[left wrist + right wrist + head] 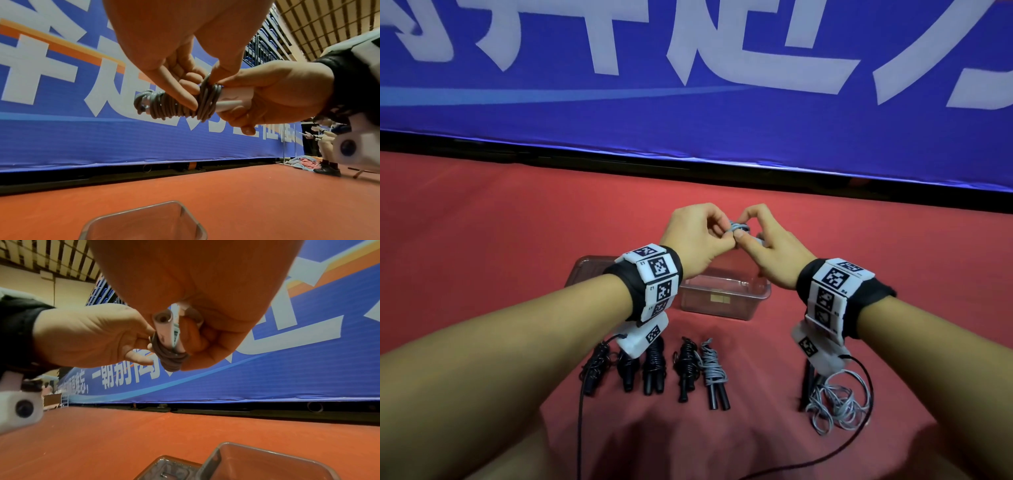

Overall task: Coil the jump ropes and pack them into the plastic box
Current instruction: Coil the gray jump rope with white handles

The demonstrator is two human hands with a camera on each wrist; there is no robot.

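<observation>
Both hands are raised above the clear plastic box (726, 308). My right hand (748, 236) grips the two white handles (230, 97) of a grey jump rope (737, 226). The cord is wound in tight turns around those handles (164, 324). My left hand (720, 233) pinches the last turns of cord (207, 100) between thumb and fingers. In the right wrist view the wound cord (172, 360) sits under my curled right fingers. The box (174, 203) looks empty in the parts I can see.
The box lid (585, 270) lies left of the box. In front lie several coiled black ropes (654, 363) and one coiled grey rope (712, 370). A loose grey rope (832, 401) lies tangled at right. Blue banner (688, 85) behind the red floor.
</observation>
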